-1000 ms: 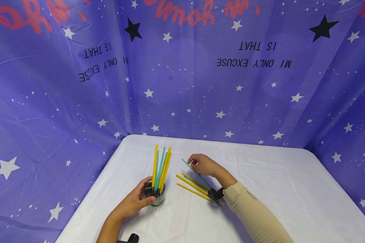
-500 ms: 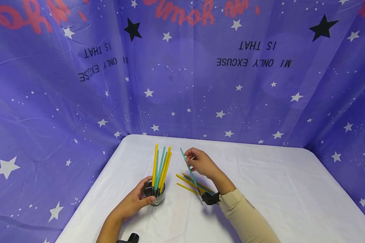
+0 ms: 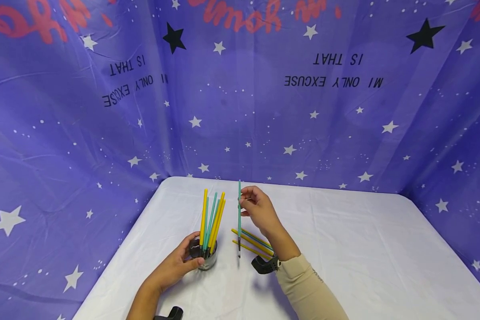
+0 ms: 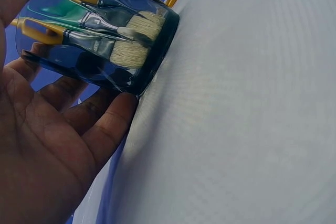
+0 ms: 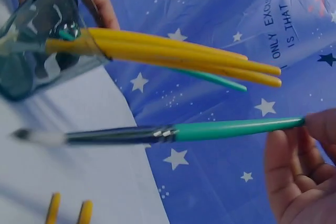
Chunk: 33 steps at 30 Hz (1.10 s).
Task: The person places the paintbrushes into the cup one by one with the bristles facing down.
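Observation:
A clear glass [image 3: 209, 263] stands on the table, with several yellow and green brushes [image 3: 216, 222] leaning in it, bristles down. My left hand [image 3: 178, 266] grips the glass, fingers and thumb around its sides; bristles [image 4: 128, 53] show through the glass wall in the left wrist view. To the right of the glass, my right hand [image 3: 260, 211] pinches a green brush [image 3: 239, 213] near its upper end. That brush hangs upright, its bristles pointing down above the table. In the right wrist view the green brush [image 5: 226, 128] is apart from the glass [image 5: 47, 40].
Several yellow and green brushes [image 3: 253, 242] lie on the white table [image 3: 368, 249] below my right forearm, partly hidden by a black wrist device [image 3: 265, 265]. Another black device [image 3: 175, 313] is at my left wrist. A purple starred curtain [image 3: 264, 133] surrounds the table's far side.
My right hand has moved up and to the left, lifting the green brush off the lying ones and turning it from slanted to upright. The left hand and glass have stayed put.

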### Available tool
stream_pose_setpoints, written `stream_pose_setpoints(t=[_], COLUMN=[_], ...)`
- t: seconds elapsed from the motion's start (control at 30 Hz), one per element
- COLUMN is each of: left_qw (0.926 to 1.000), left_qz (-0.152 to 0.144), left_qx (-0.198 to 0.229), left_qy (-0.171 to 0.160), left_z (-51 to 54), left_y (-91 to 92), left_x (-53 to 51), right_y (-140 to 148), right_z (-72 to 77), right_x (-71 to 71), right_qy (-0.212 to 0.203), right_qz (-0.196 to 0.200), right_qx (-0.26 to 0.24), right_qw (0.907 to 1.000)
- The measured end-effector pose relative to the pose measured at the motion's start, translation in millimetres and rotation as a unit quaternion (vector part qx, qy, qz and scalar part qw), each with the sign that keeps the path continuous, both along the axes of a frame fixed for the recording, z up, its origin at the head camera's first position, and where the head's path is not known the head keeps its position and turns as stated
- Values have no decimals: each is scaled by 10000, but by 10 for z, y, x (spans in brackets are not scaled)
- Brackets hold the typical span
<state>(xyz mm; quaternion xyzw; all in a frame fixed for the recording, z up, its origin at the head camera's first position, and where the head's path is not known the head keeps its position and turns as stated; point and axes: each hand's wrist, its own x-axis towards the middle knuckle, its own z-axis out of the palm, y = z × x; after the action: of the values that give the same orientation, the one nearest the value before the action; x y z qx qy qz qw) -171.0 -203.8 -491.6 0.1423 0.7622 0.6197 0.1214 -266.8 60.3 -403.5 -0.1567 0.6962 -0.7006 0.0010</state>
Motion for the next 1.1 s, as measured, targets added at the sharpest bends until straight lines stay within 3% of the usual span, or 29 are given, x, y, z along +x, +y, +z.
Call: stream_pose_setpoints(t=[0.23,0.4,0.93,1.1], left_qw=[10000,10000,10000,10000], left_qz=[-1,28,-3,-28], left_qx=[18,-12,17,75], left_qy=[-19,-66,14,28], left_z=[-2,-5,-2,4], left_y=[12,15,18,15], left_x=[-7,-5,-4,-11], right_y=[-78,-159,-355,-402], right_z=[36,46,-76,-173], right_x=[70,110,207,238], right_qy=[18,238,514,447], right_qz=[-140,-201,-23,124], right_qx=[-1452,-1889,-1589,-1262], right_qw=[9893,9815,9859,9909])
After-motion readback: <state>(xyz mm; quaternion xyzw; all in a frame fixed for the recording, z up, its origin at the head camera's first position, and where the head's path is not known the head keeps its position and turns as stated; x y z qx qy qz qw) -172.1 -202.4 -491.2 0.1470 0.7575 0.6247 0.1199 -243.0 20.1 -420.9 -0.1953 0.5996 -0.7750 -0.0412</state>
